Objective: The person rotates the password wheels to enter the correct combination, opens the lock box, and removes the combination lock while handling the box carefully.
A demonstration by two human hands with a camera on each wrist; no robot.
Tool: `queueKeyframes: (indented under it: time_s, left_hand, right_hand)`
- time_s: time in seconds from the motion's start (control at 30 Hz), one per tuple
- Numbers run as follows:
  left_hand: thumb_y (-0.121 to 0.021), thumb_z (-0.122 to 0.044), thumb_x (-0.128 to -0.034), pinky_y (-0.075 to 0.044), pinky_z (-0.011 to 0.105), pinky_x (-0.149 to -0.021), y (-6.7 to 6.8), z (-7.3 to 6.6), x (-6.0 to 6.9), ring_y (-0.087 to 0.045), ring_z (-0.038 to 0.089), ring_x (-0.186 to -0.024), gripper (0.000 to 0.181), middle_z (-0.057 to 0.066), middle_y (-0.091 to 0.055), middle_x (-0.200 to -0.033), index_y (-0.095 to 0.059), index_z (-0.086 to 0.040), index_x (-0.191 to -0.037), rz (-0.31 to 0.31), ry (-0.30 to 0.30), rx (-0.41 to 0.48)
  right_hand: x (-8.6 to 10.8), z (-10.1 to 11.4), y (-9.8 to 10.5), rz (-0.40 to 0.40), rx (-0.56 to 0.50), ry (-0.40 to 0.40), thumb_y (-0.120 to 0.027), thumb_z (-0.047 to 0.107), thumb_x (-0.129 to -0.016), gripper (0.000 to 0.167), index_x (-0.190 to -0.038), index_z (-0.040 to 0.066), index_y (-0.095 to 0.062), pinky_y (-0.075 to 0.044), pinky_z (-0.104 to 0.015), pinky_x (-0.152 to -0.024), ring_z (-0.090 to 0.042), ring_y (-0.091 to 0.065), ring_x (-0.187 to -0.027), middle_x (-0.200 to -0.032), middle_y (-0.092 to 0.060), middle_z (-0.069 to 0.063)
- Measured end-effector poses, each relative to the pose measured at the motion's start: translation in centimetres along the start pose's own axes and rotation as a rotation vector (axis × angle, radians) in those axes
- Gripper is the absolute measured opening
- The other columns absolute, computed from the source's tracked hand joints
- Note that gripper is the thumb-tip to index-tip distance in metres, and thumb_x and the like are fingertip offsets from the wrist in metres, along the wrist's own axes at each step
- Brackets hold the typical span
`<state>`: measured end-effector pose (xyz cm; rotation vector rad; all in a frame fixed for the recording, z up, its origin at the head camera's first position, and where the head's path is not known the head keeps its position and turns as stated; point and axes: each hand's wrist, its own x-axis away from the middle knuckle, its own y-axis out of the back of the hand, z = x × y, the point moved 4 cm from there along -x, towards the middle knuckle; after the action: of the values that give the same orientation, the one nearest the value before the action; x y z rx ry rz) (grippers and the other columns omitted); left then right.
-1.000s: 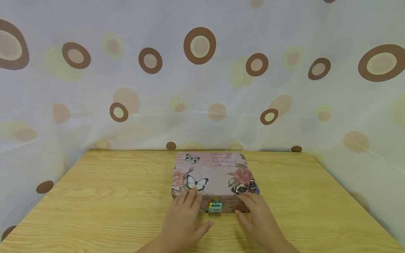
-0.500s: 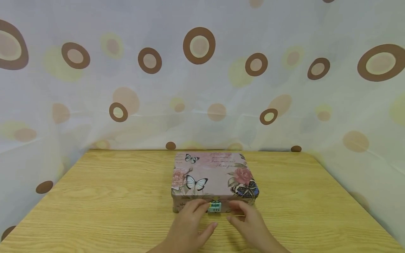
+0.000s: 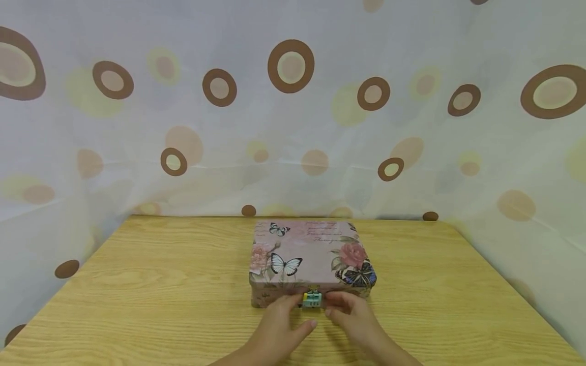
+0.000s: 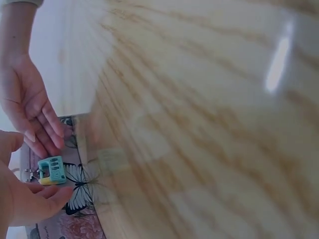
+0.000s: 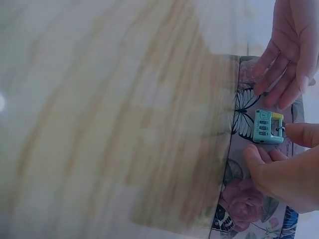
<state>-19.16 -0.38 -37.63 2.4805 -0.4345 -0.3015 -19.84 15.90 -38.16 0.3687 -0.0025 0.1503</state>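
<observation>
A pink tin box (image 3: 316, 259) with butterflies and roses on it sits on the table, its lid down. From the clasp at its front hangs a small teal combination padlock (image 3: 312, 301), with a yellow part at one end and number dials (image 5: 263, 128). My left hand (image 3: 276, 325) is at the padlock's left side, fingers extended against the box front and thumb held apart. At the right side is my right hand (image 3: 357, 319), fingers slightly bent, close to the padlock. Whether either hand's fingertips touch the padlock is hard to tell.
The light wooden table (image 3: 151, 284) reaches back to a white curtain (image 3: 293, 127) with brown and yellow circles. This curtain also hangs along both sides of the table.
Both hands have come down from the lid's front edge to the box front and drawn inward to either side of the padlock. The box has stayed in place.
</observation>
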Motion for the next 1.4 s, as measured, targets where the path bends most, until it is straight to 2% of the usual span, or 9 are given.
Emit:
queueKeyframes:
  time_s: [0.23, 0.53, 0.7, 0.93, 1.07, 1.23, 1.4]
  left_hand:
    - [-0.068, -0.026, -0.0837, -0.043, 0.055, -0.098, -0.5, 0.3, -0.3, -0.046, 0.041, -0.121, 0.063, 0.028, -0.050, -0.129, -0.045, 0.012, -0.128, 0.005, 0.051, 0.076]
    - [-0.068, -0.021, -0.0830, -0.047, 0.053, -0.094, -0.8, 0.4, -0.2, -0.051, 0.040, -0.114, 0.060, 0.028, -0.054, -0.123, -0.046, 0.015, -0.125, -0.021, 0.055, 0.143]
    - [-0.069, -0.017, -0.0821, -0.052, 0.048, -0.085, -0.9, 0.6, -0.2, -0.056, 0.037, -0.104, 0.054, 0.022, -0.058, -0.114, -0.049, 0.013, -0.122, -0.047, 0.042, 0.183]
    - [-0.068, -0.012, -0.0823, -0.057, 0.037, -0.075, -1.0, 1.0, -0.3, -0.061, 0.027, -0.090, 0.042, 0.016, -0.063, -0.103, -0.056, 0.010, -0.116, -0.078, 0.050, 0.289]
    - [-0.068, -0.011, -0.0816, -0.057, 0.033, -0.071, -1.0, 1.1, -0.5, -0.061, 0.023, -0.085, 0.040, 0.014, -0.064, -0.097, -0.058, 0.011, -0.114, -0.100, 0.073, 0.301]
    - [-0.066, -0.009, -0.0824, -0.056, 0.030, -0.068, -1.0, 1.4, -0.8, -0.060, 0.020, -0.082, 0.037, 0.011, -0.063, -0.089, -0.059, 0.014, -0.110, -0.109, 0.112, 0.329]
    - [-0.065, -0.008, -0.0818, -0.056, 0.026, -0.064, -1.0, 1.5, -0.9, -0.059, 0.017, -0.078, 0.031, 0.010, -0.063, -0.083, -0.062, 0.014, -0.103, -0.150, 0.102, 0.321]
  right_hand:
    - [-0.2, -0.5, -0.4, -0.043, -0.073, -0.005, -0.057, -0.001, -0.085, 0.032, -0.113, -0.017, -0.054, -0.054, -0.017, -0.074, -0.022, -0.062, -0.097, -0.107, -0.064, -0.026]
    - [-0.3, -0.6, -0.5, -0.100, -0.085, -0.046, -0.058, 0.000, -0.084, 0.029, -0.109, -0.015, -0.058, -0.052, -0.014, -0.071, -0.015, -0.062, -0.091, -0.102, -0.067, -0.022]
    - [-0.5, -0.8, -0.5, -0.119, -0.087, -0.072, -0.059, 0.001, -0.082, 0.031, -0.109, -0.014, -0.058, -0.052, -0.016, -0.069, -0.010, -0.058, -0.085, -0.098, -0.067, -0.016]
    - [-0.8, -0.9, -0.7, -0.133, -0.086, -0.080, -0.058, 0.002, -0.084, 0.027, -0.106, -0.015, -0.059, -0.056, -0.023, -0.070, -0.010, -0.058, -0.079, -0.089, -0.066, -0.009]
    - [-0.8, -0.9, -0.7, -0.141, -0.100, -0.098, -0.056, 0.001, -0.086, 0.025, -0.104, -0.015, -0.060, -0.058, -0.027, -0.071, -0.011, -0.057, -0.077, -0.085, -0.064, -0.006]
    - [-0.9, -0.9, -0.9, -0.118, -0.104, -0.092, -0.054, 0.001, -0.088, 0.024, -0.104, -0.018, -0.058, -0.058, -0.026, -0.069, -0.011, -0.058, -0.074, -0.081, -0.065, -0.005]
    - [-1.0, -0.9, -1.0, -0.120, -0.104, -0.110, -0.053, 0.002, -0.090, 0.024, -0.103, -0.017, -0.059, -0.058, -0.028, -0.067, -0.012, -0.058, -0.072, -0.078, -0.064, -0.004]
